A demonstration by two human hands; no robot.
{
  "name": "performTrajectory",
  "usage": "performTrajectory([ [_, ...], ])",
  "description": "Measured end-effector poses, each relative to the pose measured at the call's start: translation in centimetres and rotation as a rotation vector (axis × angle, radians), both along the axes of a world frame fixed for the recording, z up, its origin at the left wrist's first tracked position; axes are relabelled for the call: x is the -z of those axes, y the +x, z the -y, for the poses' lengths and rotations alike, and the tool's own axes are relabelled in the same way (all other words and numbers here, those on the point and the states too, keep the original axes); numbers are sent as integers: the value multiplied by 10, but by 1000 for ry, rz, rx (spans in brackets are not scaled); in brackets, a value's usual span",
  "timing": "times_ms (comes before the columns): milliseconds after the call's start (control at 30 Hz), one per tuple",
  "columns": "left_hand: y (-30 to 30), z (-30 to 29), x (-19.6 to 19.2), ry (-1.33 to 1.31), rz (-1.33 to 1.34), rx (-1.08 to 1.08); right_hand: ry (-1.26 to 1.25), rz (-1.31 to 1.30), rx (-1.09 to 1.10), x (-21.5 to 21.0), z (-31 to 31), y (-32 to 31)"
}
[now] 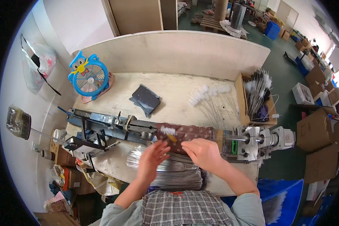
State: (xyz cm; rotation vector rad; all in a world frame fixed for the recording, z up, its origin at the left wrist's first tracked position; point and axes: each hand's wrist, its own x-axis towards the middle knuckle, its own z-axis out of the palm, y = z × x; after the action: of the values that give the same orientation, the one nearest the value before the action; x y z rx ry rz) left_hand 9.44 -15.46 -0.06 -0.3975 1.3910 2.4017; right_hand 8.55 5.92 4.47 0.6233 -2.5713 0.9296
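Note:
My left hand [150,160] is held above silvery wire bundles [177,177], its fingers stretched out and slightly apart. To its right, my right hand [204,152] is closed, thumb and fingers pressed together; whatever they hold, if anything, is too small to make out. Just beyond my hands, a small brush with white bristles [168,130] lies along a bench machine [109,123], over a brown spotted cloth [197,132]. A small yellow piece [172,138] shows beside the brush. At the machine's right end is a metal spindle unit [263,140].
Finished-looking white brushes [211,94] lie fanned out at the back right, beside a cardboard box [245,113] full of wire stems. A dark phone [147,100] rests on the table. A blue fan [89,79] stands at left, and a blue bin [286,196] at lower right.

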Motion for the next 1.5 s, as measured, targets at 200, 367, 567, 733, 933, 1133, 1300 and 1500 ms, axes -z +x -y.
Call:
performTrajectory([
  [200, 20, 164, 80, 47, 91, -807, 50, 206, -63, 37, -11, 26],
  [367, 36, 279, 80, -288, 51, -1272, 106, 424, -52, 46, 20, 30],
  [567, 44, 313, 91, -211, 101, -1305, 246, 678, -93, 37, 12, 17],
  [733, 37, 217, 91, 18, 93, -1171, 286, 589, -84, 31, 1, 26],
  [933, 10, 62, 38, 248, 128, -407, 319, 484, 0, 45, -13, 26],
  [1133, -9, -41, 9, -182, 142, -100, 400, 317, -118, 31, -23, 37],
  [1300, -10, -28, -81, 667, 298, -155, 425, 299, -19, 14, -6, 34],
  [1500, 8, 40, -64, 504, 219, 56, 611, 288, 28, -21, -30, 22],
])
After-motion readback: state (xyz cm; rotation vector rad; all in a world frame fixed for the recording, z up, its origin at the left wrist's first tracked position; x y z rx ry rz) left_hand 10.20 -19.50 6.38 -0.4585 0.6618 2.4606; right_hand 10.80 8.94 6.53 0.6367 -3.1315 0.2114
